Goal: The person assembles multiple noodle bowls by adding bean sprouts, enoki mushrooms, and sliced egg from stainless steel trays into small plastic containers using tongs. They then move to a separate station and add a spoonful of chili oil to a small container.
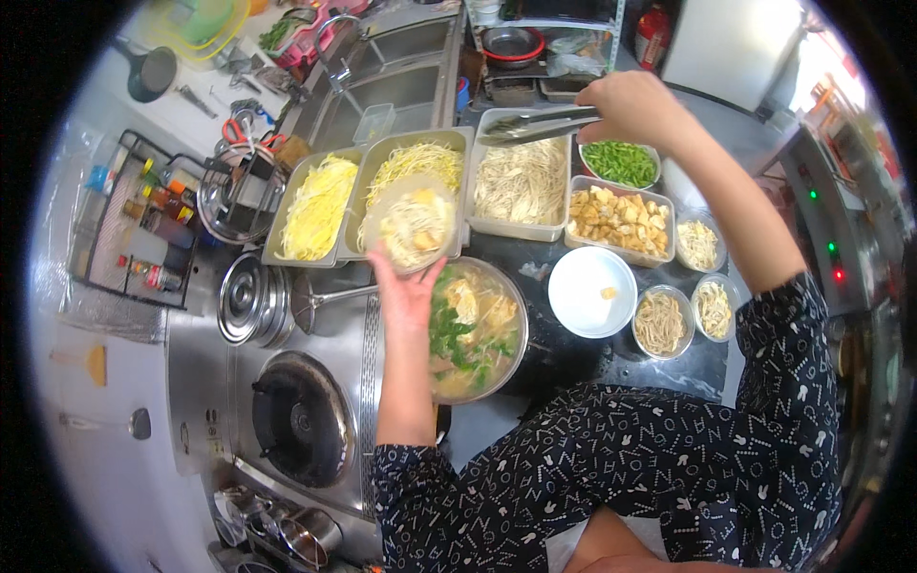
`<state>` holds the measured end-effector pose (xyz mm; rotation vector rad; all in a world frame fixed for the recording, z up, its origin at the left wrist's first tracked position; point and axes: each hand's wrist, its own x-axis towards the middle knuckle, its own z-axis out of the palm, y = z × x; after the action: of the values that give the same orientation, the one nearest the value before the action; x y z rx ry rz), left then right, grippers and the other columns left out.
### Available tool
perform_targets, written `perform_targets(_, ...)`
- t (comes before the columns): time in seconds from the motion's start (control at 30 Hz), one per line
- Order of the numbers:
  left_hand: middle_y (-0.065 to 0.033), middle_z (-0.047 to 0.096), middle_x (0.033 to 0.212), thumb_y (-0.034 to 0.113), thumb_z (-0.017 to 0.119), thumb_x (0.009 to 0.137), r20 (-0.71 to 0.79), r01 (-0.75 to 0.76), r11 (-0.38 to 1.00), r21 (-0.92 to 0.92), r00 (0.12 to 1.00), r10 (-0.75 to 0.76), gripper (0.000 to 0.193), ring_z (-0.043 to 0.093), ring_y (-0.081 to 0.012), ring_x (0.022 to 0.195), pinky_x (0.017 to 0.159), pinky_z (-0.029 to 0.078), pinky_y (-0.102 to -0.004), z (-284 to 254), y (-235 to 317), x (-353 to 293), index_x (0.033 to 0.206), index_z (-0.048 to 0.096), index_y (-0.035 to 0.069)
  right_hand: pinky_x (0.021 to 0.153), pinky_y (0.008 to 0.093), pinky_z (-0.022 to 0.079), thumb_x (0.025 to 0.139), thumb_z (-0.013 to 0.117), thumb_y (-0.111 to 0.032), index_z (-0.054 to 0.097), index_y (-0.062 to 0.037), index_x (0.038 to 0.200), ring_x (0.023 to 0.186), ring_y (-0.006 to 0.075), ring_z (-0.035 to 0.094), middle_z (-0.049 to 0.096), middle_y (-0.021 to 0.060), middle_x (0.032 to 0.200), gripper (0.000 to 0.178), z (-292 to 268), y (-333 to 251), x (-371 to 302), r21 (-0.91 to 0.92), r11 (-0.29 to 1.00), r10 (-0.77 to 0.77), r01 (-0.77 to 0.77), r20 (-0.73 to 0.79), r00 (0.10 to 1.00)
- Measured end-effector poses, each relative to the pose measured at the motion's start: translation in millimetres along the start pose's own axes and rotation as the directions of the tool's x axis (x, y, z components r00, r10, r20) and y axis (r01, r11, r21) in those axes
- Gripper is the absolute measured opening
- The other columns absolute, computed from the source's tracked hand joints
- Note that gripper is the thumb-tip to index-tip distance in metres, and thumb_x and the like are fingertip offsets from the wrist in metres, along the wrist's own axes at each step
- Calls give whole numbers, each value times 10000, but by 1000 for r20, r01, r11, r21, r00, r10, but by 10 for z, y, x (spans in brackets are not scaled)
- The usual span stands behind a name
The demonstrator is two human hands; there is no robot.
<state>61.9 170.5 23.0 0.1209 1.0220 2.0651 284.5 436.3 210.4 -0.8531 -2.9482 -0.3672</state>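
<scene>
My left hand [409, 294] holds up a clear round bowl [384, 225] with pale strands and a yellowish piece in it. It hovers over the near edge of a tray of bean sprouts [411, 158]. In my right hand [632, 107] are metal tongs [544, 126], held above a tray of pale noodle-like strands [521, 186]. Whether the tongs' tips grip anything is unclear. Just right of my left forearm sits a pan of broth [482, 334] with green leaves and egg-like pieces.
Left lies a tray of yellow shreds [318, 205]; right, tofu-like cubes [619, 222] and chopped greens [619, 162]. Nearer stand a white bowl [585, 304] and filled clear bowls [663, 323]. A burner [302, 415] is at lower left, a sink [392, 91] behind.
</scene>
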Motion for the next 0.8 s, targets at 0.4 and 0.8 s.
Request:
perform_targets(0.4,-101,234,1563,668,442,904,-8,-28,996,89,1000,29,841,333,-364,1386,1016,436,-585,-325,162,90,1539,166,190,757,408,551,741,772,-452,712,-103,977,870,280,698,711,110,885,425,1632,-158,341,8,988,144,-151,250,957)
perform_targets(0.8,-105,282,1530,484,528,960,109,-15,1000,23,994,13,701,349,-359,1369,1023,423,-610,72,-171,216,1510,196,202,760,353,546,799,742,-447,705,-19,1095,851,287,707,718,171,959,522,207,207,-710,567,823,160,-36,-170,972)
